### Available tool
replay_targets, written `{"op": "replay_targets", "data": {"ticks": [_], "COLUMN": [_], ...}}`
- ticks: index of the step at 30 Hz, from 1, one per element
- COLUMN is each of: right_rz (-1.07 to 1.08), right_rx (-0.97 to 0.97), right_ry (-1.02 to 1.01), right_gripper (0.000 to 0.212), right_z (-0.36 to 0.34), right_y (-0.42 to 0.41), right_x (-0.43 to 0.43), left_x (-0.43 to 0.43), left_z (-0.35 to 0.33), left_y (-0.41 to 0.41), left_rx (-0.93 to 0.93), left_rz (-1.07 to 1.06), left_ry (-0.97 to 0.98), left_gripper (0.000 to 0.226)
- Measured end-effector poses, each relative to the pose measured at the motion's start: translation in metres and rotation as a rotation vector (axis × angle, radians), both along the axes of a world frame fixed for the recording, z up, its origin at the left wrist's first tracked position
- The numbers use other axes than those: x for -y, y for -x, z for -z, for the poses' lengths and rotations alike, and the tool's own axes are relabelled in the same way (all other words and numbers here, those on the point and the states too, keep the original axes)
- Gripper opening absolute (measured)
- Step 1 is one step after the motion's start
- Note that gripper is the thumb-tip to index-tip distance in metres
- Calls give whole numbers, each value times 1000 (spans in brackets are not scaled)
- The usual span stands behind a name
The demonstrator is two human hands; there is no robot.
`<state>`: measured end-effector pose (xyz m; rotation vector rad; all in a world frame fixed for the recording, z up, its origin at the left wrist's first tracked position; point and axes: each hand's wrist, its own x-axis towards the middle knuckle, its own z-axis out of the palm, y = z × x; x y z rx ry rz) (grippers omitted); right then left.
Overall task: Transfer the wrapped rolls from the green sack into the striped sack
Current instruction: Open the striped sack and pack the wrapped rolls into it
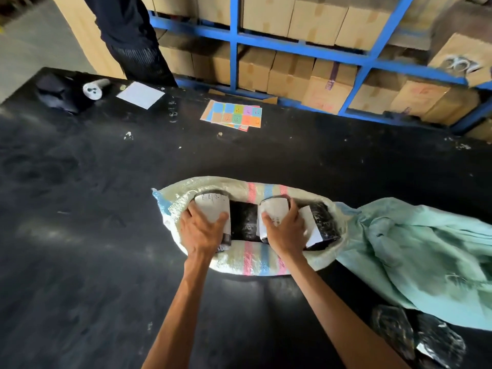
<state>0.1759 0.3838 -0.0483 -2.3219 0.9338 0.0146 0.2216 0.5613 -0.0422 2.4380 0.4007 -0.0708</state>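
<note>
The striped sack (254, 261) lies open on the black table, its rim rolled down, with several black-wrapped rolls inside. My left hand (201, 231) grips the leftmost roll (213, 209), which has a white paper label. My right hand (283, 231) grips another labelled roll (274, 209) toward the right. A bare black roll (243, 222) lies between them and one more roll (323, 225) sits at the sack's right end. The green sack (415, 251) lies crumpled to the right, touching the striped one. Two wrapped rolls (418, 339) rest on the table below it.
On the black table (80, 235) lie coloured sticker sheets (233, 114), a white paper (140, 95), a small white cylinder (93, 89) and a dark bundle (57, 93). A person in dark clothes (133, 35) stands at the far edge. Blue racks (234, 49) hold cardboard boxes behind.
</note>
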Motion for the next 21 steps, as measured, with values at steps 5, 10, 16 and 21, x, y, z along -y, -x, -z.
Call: {"op": "replay_targets", "data": {"ticks": [5, 10, 16, 21], "right_rz": [46, 64, 59, 40], "right_rx": [-67, -89, -94, -73], "right_ry": [48, -9, -57, -68], "right_gripper": [88, 83, 82, 84], "right_z": [-3, -4, -3, -2], "right_y": [5, 1, -5, -5], "right_x": [-13, -15, -14, -13], "left_x": [6, 5, -2, -13], "left_z": [-11, 2, 7, 8], "left_y": [0, -16, -38, -42], "left_rx": [65, 321, 401, -96], "left_rz": [46, 268, 193, -120], "left_ry": [-233, -331, -285, 50], "left_gripper": [87, 48, 52, 90]}}
